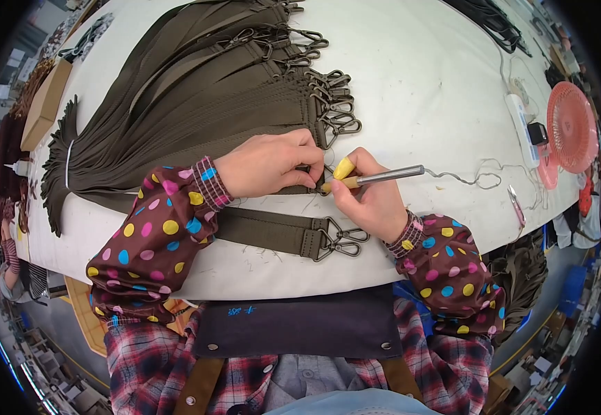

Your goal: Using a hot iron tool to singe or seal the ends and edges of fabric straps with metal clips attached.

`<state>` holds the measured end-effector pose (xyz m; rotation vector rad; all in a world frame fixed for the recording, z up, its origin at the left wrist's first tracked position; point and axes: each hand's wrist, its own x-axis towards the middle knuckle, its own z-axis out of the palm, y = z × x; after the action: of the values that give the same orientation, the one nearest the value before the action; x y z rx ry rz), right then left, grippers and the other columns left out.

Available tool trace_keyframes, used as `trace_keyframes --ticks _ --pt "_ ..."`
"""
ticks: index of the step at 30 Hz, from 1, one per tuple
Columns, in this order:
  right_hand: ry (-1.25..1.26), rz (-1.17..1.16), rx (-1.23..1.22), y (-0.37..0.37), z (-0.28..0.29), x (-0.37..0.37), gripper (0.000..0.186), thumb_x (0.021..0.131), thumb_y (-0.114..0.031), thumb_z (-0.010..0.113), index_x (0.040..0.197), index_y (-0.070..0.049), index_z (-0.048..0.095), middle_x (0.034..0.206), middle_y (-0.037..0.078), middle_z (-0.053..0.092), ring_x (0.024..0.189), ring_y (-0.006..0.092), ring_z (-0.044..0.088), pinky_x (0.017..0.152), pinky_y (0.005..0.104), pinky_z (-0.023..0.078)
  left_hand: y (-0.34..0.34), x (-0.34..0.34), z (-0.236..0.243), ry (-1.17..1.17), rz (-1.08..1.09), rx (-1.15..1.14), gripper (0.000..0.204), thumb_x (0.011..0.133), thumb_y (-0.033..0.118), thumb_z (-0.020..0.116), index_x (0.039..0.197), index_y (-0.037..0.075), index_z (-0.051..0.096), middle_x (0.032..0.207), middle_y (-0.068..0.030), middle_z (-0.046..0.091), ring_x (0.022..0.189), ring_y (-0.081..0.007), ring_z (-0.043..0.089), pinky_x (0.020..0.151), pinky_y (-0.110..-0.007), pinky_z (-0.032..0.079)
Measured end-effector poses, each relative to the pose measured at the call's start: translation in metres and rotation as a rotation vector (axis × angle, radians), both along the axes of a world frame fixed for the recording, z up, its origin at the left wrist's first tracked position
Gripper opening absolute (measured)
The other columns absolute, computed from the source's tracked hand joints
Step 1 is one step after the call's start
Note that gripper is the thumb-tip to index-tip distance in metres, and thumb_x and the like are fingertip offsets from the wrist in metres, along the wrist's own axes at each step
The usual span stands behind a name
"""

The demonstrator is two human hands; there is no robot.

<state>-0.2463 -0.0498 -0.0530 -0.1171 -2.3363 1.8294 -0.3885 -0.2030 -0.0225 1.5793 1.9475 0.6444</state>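
Note:
My left hand [273, 164] is closed on the hook end of a dark olive webbing strap [293, 193], its fingertips pinched beside the strap's metal fitting. My right hand [373, 200] grips a pen-shaped corded tool [392, 174] with a silver barrel, its tip close to that strap end. Yellow covering shows on a right fingertip. Under my left wrist fans a large bundle of straps [197, 90], tied at the left with a white band [69, 164]. Dark metal snap hooks [331, 104] hang from their right ends. Nearer me lies a separate strap [266, 232] with two hooks [342, 238].
On the white tabletop [418, 83], a grey cord runs right from the tool. A white power strip [523, 131], a pink fan [571, 128] and small thread snips [516, 206] sit at the right. A cardboard box [47, 104] stands left. Another person [6, 277] is beyond the left edge.

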Motion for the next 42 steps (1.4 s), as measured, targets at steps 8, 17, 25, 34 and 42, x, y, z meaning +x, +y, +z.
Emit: trace_keyframes --ticks 8,17,25,34,42 --pt "-0.035 0.002 0.060 0.000 0.005 0.000 0.019 0.078 -0.012 0.063 0.082 -0.003 0.047 0.066 0.003 0.052 0.056 0.0091 0.048 0.050 0.0245 0.039 -0.001 0.002 0.002 -0.007 0.023 -0.012 0.013 0.081 0.017 0.066 0.088 0.010 0.057 0.094 -0.0041 0.049 0.078 -0.0204 0.055 0.067 -0.032 0.045" --pt "-0.006 0.013 0.030 0.000 0.000 -0.001 0.018 0.079 -0.010 0.063 0.084 -0.003 0.047 0.067 0.002 0.051 0.057 0.0078 0.048 0.050 0.0236 0.039 -0.003 0.001 -0.005 -0.069 0.071 0.040 0.012 0.083 0.012 0.064 0.087 0.006 0.054 0.090 -0.0047 0.048 0.076 -0.0174 0.054 0.068 -0.031 0.044" --pt "0.037 -0.033 -0.009 0.001 0.004 -0.014 0.018 0.080 -0.007 0.063 0.086 -0.003 0.046 0.068 0.001 0.051 0.056 0.0053 0.046 0.050 0.0214 0.038 -0.006 0.000 -0.004 -0.299 0.297 0.043 0.012 0.086 0.011 0.059 0.087 0.003 0.050 0.086 -0.0087 0.050 0.069 -0.0178 0.056 0.065 -0.031 0.045" --pt "0.049 -0.029 0.085 -0.001 0.006 -0.015 0.018 0.081 -0.007 0.063 0.085 -0.002 0.046 0.066 0.002 0.050 0.055 0.0062 0.046 0.049 0.0216 0.037 -0.007 0.002 -0.004 -0.294 0.294 0.087 0.012 0.086 0.011 0.059 0.086 0.003 0.049 0.085 -0.0084 0.050 0.067 -0.0171 0.056 0.064 -0.030 0.045" --pt "0.083 -0.101 -0.010 0.002 -0.004 -0.013 0.017 0.082 -0.009 0.062 0.086 -0.003 0.047 0.067 -0.001 0.050 0.055 0.0032 0.043 0.048 0.0199 0.035 -0.013 0.003 -0.006 -0.181 0.177 0.162 0.015 0.084 0.012 0.061 0.091 0.004 0.051 0.092 -0.0084 0.049 0.069 -0.0176 0.056 0.064 -0.032 0.048"
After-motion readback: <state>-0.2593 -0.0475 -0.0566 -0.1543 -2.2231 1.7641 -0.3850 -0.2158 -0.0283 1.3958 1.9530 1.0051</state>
